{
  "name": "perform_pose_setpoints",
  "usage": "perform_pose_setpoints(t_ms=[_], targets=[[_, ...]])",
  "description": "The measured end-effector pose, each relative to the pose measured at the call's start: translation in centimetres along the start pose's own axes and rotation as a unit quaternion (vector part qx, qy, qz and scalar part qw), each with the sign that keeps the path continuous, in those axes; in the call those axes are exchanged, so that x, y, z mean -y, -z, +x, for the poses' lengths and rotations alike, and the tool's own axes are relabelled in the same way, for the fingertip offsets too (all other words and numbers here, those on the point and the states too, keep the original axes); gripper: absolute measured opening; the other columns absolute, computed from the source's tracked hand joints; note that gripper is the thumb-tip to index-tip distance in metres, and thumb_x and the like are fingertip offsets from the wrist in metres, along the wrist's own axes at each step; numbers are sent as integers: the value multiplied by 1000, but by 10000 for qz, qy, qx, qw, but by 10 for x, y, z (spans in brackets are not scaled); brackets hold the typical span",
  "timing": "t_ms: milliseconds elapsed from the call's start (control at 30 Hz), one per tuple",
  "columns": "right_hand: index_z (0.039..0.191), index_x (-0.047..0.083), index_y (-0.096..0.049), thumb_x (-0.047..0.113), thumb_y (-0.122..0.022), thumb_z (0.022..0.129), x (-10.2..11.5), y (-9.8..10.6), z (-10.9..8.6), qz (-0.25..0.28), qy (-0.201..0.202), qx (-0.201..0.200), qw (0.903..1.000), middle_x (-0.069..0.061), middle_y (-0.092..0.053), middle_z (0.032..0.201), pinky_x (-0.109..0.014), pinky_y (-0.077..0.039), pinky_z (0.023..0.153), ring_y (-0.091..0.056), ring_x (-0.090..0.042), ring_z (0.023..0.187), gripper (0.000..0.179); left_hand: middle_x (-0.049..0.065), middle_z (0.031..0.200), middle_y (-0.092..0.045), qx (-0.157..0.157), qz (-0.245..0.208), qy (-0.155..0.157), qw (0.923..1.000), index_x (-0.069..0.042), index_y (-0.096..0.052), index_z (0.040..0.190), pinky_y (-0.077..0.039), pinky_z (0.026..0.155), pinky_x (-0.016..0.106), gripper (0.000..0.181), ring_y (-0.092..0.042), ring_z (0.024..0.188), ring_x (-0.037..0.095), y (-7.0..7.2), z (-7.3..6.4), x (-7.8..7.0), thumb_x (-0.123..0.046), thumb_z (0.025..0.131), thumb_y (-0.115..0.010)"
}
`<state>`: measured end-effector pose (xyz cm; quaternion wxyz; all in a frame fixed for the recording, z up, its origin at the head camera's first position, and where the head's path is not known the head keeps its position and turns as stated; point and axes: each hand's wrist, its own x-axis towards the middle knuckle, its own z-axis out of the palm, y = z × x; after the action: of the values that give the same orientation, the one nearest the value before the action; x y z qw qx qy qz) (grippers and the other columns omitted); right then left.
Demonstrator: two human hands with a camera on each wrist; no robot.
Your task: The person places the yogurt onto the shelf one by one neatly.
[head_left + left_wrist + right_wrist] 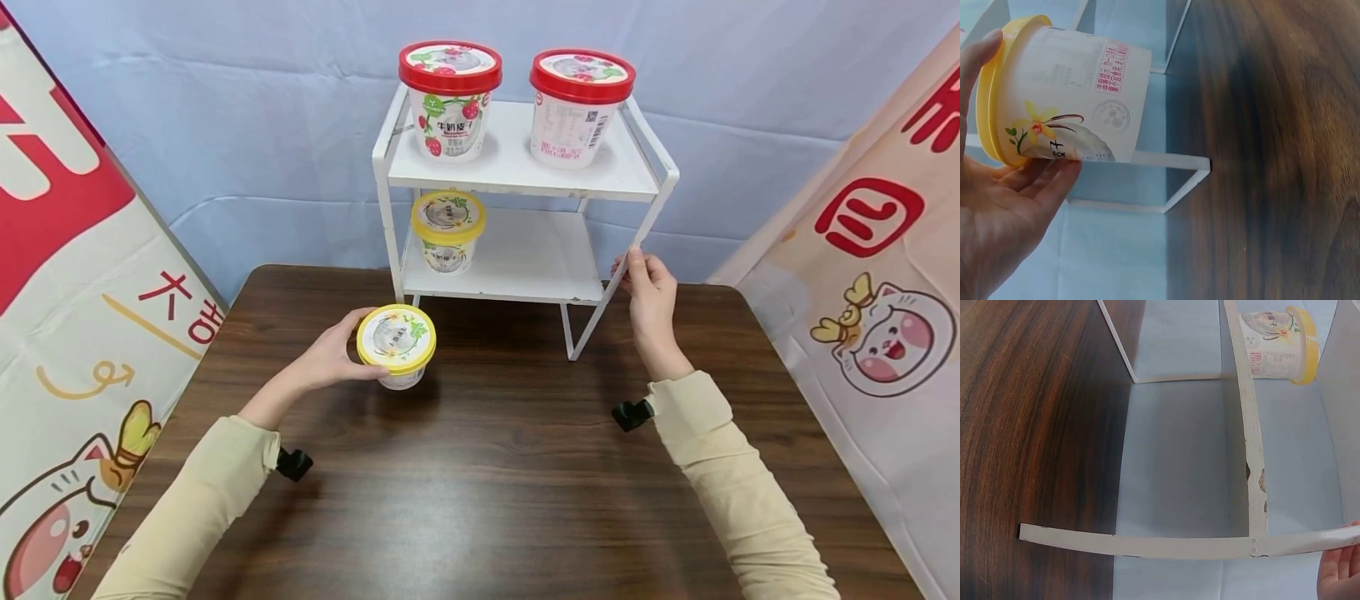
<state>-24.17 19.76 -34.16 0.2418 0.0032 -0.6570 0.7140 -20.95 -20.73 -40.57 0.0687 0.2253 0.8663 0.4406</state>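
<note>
My left hand (327, 360) grips a small white ice cream tub (397, 340) with a yellow lid, thumb and fingers round its rim. In the left wrist view the tub (1079, 94) has its base apart from the wooden table, in front of the rack's left legs. My right hand (652, 307) holds the right front post of a white two-tier rack (536, 246); in the right wrist view only a few fingers (1338, 569) show at that post. Another yellow-lidded tub (448, 233) stands upright at the left of the lower shelf.
Two larger tubs with red lids, a left one (452, 104) and a right one (577, 112), stand on the top shelf. The rack is at the back of the dark wooden table (480, 483). Pale cloth (300, 150) hangs behind, with printed banners (862, 250) on both sides.
</note>
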Motion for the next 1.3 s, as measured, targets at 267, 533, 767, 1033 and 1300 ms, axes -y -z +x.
perform_pose_setpoints(t_ms=[267, 533, 767, 1033, 1300], targets=[[82, 0, -57, 19, -50, 94, 0, 0, 0, -5, 3, 29, 10000, -1, -60, 76, -20, -47, 71, -57, -13, 74, 24, 15, 129, -43, -60, -19, 4, 10000, -3, -28, 138, -38, 92, 45, 89, -45, 114, 28, -6, 2, -7, -22, 68, -80], [83, 1, -58, 20, -49, 94, 0, 0, 0, -115, 8, 64, 9999, 1, -60, 77, -19, -47, 71, -56, -11, 74, 24, 15, 126, -46, -178, -101, -13, 9998, -4, -29, 138, -40, 91, 47, 87, -47, 110, 28, -13, 4, -18, -23, 69, -79], [80, 5, -59, 19, -50, 94, 0, 1, 0, -40, -17, 12, 10000, 2, -60, 75, -20, -47, 71, -57, -12, 74, 22, 15, 126, -47, -357, -80, -53, 9993, -4, -31, 137, -41, 90, 48, 86, -48, 110, 28, -18, 4, -28, -24, 68, -80], [80, 5, -59, 19, -50, 94, -1, 1, -1, -62, -19, -3, 10000, 2, -60, 75, -19, -47, 71, -57, -10, 73, 23, 12, 126, -50, -571, -81, -31, 9983, -6, -33, 137, -40, 91, 46, 88, -48, 112, 27, -23, 9, -38, -27, 66, -81], [80, 3, -58, 19, -50, 94, 0, 0, -1, -75, 17, -3, 10000, 2, -60, 75, -20, -46, 72, -57, -11, 73, 23, 8, 121, -53, -680, -215, -241, 9972, -10, -39, 135, -43, 89, 43, 83, -52, 107, 24, -28, 16, -50, -26, 65, -81]])
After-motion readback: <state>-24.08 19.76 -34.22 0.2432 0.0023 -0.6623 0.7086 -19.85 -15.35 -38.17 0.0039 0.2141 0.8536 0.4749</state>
